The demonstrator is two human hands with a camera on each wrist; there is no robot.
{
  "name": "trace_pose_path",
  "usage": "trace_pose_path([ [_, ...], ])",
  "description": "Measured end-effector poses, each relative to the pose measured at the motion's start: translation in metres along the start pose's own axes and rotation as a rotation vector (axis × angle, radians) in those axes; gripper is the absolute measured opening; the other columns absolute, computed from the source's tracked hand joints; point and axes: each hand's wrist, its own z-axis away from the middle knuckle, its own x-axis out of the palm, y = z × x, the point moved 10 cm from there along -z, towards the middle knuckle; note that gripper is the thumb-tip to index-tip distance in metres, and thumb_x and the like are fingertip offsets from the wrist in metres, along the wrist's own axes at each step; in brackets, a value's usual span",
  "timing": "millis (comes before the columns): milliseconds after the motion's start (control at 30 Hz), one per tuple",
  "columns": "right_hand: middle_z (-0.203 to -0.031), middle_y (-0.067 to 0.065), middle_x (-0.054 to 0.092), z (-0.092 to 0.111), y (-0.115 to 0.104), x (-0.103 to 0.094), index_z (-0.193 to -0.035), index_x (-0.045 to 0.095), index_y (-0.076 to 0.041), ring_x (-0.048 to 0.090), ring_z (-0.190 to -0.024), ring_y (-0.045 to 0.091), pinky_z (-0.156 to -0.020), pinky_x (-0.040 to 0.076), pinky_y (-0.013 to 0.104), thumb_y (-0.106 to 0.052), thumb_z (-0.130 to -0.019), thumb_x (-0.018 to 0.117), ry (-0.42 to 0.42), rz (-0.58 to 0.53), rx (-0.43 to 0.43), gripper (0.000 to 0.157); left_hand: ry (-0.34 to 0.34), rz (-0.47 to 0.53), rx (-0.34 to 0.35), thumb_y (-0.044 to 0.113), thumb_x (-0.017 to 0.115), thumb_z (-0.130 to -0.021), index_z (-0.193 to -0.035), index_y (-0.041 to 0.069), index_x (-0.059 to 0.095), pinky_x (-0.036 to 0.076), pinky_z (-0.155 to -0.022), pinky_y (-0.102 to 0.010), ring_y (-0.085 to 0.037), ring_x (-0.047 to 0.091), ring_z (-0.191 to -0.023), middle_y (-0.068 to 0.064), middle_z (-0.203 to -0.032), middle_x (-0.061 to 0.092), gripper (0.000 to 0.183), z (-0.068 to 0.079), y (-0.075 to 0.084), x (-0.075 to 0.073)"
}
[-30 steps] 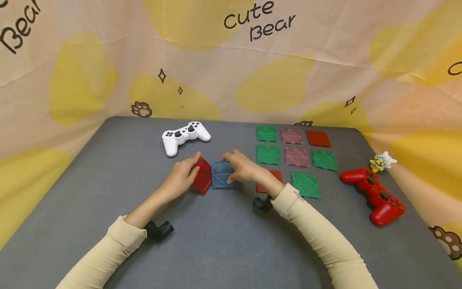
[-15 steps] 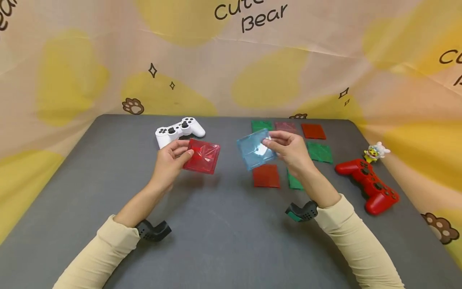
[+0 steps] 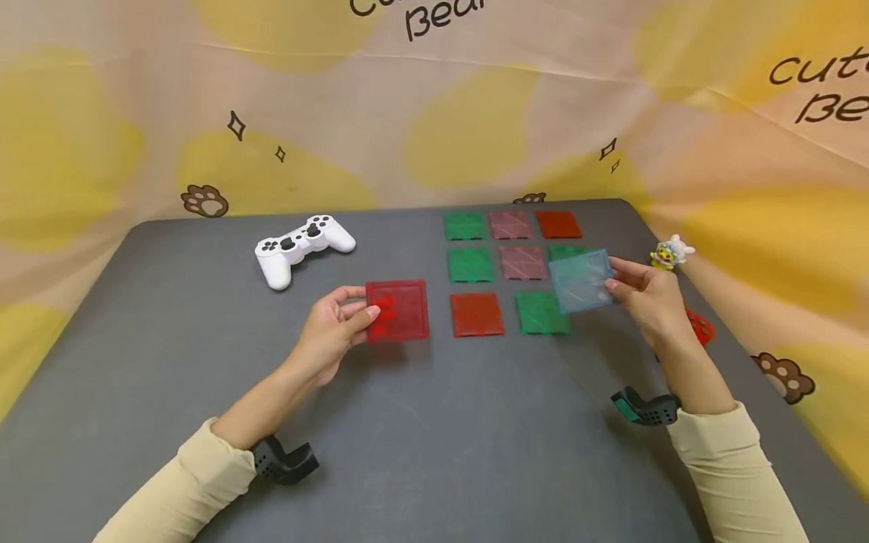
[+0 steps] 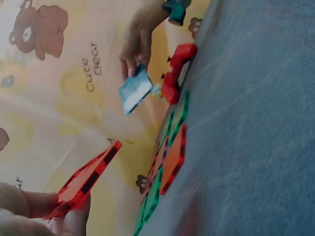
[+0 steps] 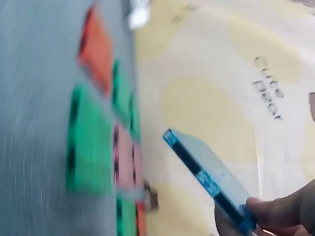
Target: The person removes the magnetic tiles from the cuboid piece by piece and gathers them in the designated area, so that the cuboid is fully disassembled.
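My left hand pinches a translucent red magnetic tile by its left edge, held above the table. Thumb and fingers lie on opposite faces of that red tile in the left wrist view. On the right, my right hand grips a light blue magnetic tile between thumb and fingers, also raised. It partly covers a green tile in the middle row. In the right wrist view, dark strips show along the edge of the blue tile.
Flat tiles lie in rows: green, pink and red at the back, a red one in front. A white game controller sits left. A small figurine and a red controller are at right.
Both tiles have come up off the table and apart. My right hand has carried the blue one rightward over the rows; the red one has turned to stand squarely in view.
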Motion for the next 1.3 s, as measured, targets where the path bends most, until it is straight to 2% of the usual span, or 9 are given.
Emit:
trace_pose_path([
  [167,-0.105,0.028,0.063,0.000,-0.006,-0.017,-0.124,0.053,0.005,0.042,-0.052,-0.008,-0.044,0.036,0.018,-0.008,-0.089,0.053,0.139,0.429,-0.089,0.038,-0.028,0.024,-0.008,-0.002,0.052,-0.089,-0.118,-0.004,0.039,0.054,-0.070,-0.026,-0.009,0.067,-0.074,0.007,-0.086,0.068,0.031,0.003,-0.005,0.006],
  [233,-0.083,0.025,0.067,-0.001,-0.003,-0.017,-0.121,0.055,0.006,0.036,-0.044,0.002,-0.041,0.030,0.023,-0.006,-0.087,0.053,0.148,0.496,-0.099,0.037,-0.031,0.039,-0.012,-0.003,0.051,-0.089,-0.117,-0.004,0.039,0.054,-0.069,-0.025,-0.009,0.067,-0.073,0.006,-0.085,0.068,0.030,0.004,-0.006,0.007],
  [300,-0.060,0.017,0.061,-0.002,0.004,-0.014,-0.120,0.056,0.007,0.031,-0.041,0.007,-0.040,0.027,0.024,-0.005,-0.085,0.054,0.125,0.519,-0.092,0.036,-0.036,0.044,-0.014,-0.003,0.051,-0.089,-0.117,-0.004,0.039,0.054,-0.069,-0.025,-0.008,0.067,-0.073,0.006,-0.085,0.068,0.030,0.004,-0.006,0.007],
  [433,-0.058,0.014,0.060,-0.002,0.017,-0.009,-0.118,0.056,0.009,0.035,-0.045,0.014,-0.043,0.027,0.025,-0.003,-0.084,0.054,0.068,0.536,-0.071,0.036,-0.043,0.053,-0.020,-0.003,0.050,-0.090,-0.118,-0.005,0.039,0.054,-0.069,-0.025,-0.008,0.067,-0.073,0.006,-0.085,0.068,0.030,0.005,-0.007,0.009],
  [700,-0.109,0.034,0.057,0.000,0.034,-0.010,-0.115,0.056,0.013,0.054,-0.073,0.040,-0.054,0.037,0.032,-0.006,-0.084,0.057,-0.021,0.610,-0.037,0.037,-0.055,0.055,-0.030,0.000,0.051,-0.090,-0.118,-0.007,0.038,0.054,-0.071,-0.025,-0.007,0.066,-0.075,0.005,-0.087,0.068,0.032,0.006,-0.011,0.011],
  [867,-0.061,0.020,0.055,0.004,0.038,-0.003,-0.070,0.061,0.008,0.049,-0.059,0.034,-0.051,0.034,0.032,-0.007,-0.081,0.061,-0.127,0.695,-0.026,0.019,-0.063,0.050,-0.033,-0.002,0.050,-0.090,-0.119,-0.008,0.037,0.054,-0.070,-0.025,-0.007,0.066,-0.075,0.006,-0.087,0.068,0.032,0.005,-0.012,0.014],
  [1133,-0.061,0.017,0.046,0.004,0.048,0.004,-0.064,0.048,0.006,0.047,-0.057,0.032,-0.050,0.036,0.035,0.001,-0.076,0.058,-0.206,0.798,0.021,0.016,-0.113,0.029,-0.088,-0.005,0.045,-0.090,-0.126,-0.012,0.029,0.053,-0.076,-0.026,-0.007,0.065,-0.081,0.002,-0.095,0.066,0.039,0.009,-0.022,0.024],
  [1200,-0.057,0.008,0.036,0.003,0.050,0.005,-0.058,0.040,-0.003,0.041,-0.054,0.026,-0.049,0.032,0.032,0.004,-0.073,0.052,-0.194,0.804,0.023,0.020,-0.144,0.021,-0.103,-0.006,0.044,-0.090,-0.129,-0.013,0.027,0.052,-0.079,-0.027,-0.008,0.065,-0.085,-0.003,-0.103,0.065,0.043,0.011,-0.027,0.028],
  [1300,-0.055,0.014,0.042,0.004,0.049,0.004,-0.056,0.038,-0.004,0.044,-0.052,0.031,-0.048,0.033,0.035,0.007,-0.066,0.047,-0.132,0.822,-0.014,0.017,-0.194,0.010,-0.123,-0.006,0.043,-0.091,-0.133,-0.014,0.026,0.051,-0.082,-0.028,-0.008,0.064,-0.090,-0.017,-0.118,0.059,0.046,0.014,-0.035,0.036],
])
